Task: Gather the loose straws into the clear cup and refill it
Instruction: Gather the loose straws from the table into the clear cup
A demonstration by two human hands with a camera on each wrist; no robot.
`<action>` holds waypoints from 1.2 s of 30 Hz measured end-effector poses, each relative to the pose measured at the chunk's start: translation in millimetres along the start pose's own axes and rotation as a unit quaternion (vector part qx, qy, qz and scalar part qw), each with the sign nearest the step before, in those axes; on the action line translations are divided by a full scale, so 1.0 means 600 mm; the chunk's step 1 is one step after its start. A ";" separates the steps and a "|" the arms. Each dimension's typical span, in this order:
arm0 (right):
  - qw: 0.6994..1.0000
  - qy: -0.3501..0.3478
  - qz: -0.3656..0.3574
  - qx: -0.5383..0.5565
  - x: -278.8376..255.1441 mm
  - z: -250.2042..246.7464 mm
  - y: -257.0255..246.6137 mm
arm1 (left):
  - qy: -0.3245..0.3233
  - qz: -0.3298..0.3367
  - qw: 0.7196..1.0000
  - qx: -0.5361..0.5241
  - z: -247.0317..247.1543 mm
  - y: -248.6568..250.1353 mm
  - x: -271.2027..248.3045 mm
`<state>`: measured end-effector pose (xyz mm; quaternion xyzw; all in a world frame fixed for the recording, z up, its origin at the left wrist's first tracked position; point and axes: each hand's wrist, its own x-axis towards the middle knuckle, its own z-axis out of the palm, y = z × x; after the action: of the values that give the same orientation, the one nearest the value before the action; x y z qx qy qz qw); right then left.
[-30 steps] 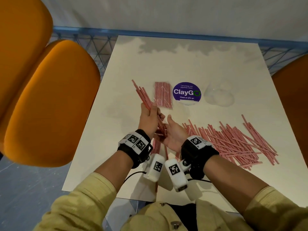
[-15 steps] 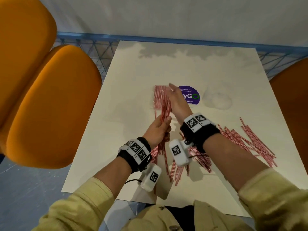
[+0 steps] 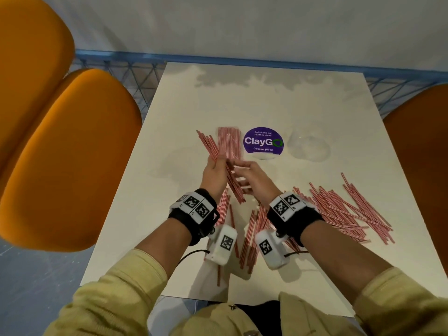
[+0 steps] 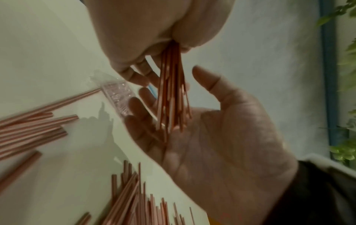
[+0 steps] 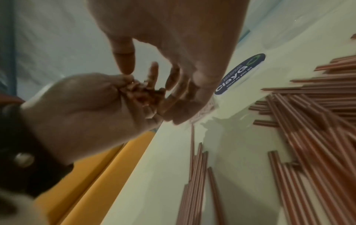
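My left hand grips a bundle of red-and-white striped straws above the table, its far end tilted left. The bundle hangs out of my left fist, and its near ends rest against my flat right hand. My right hand holds nothing, its fingers straight beside the bundle's near end. The clear cup lies on the table, far right of my hands. A broad pile of loose straws covers the table on the right, with more under my wrists.
A sealed packet of straws lies flat behind my hands, next to a round purple sticker. Orange chairs stand close on the left, another on the right. The white table ends at a blue rail.
My right hand has drawn back from the bundle's far end to its near end. The bundle has swung from nearly straight ahead to a leftward tilt.
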<state>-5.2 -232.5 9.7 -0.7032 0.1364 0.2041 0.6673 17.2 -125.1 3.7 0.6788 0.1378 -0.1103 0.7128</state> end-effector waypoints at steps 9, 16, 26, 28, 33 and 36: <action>0.974 0.048 -0.109 -0.194 0.003 -0.050 -0.010 | -0.047 -0.006 0.999 -0.011 0.093 0.016 0.015; 0.959 0.056 -0.129 -0.247 0.008 -0.134 -0.015 | -0.002 0.125 0.992 -0.023 0.151 0.060 0.047; 0.958 0.120 -0.118 -0.234 0.039 -0.223 -0.062 | 0.031 0.218 0.974 0.050 0.271 0.086 0.103; 0.957 0.123 -0.115 -0.238 0.049 -0.240 -0.076 | 0.014 0.214 0.974 0.071 0.287 0.101 0.121; 0.929 0.196 -0.122 -0.289 0.074 -0.297 -0.087 | 0.077 0.249 0.965 0.044 0.328 0.129 0.173; 0.922 0.272 -0.084 -0.262 0.083 -0.330 -0.065 | 0.121 0.266 0.955 0.040 0.341 0.130 0.201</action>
<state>77.3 -422.7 25.8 -0.8904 0.1945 -0.0236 0.4109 166.8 -321.2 43.6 0.7274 0.0332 0.1612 0.6662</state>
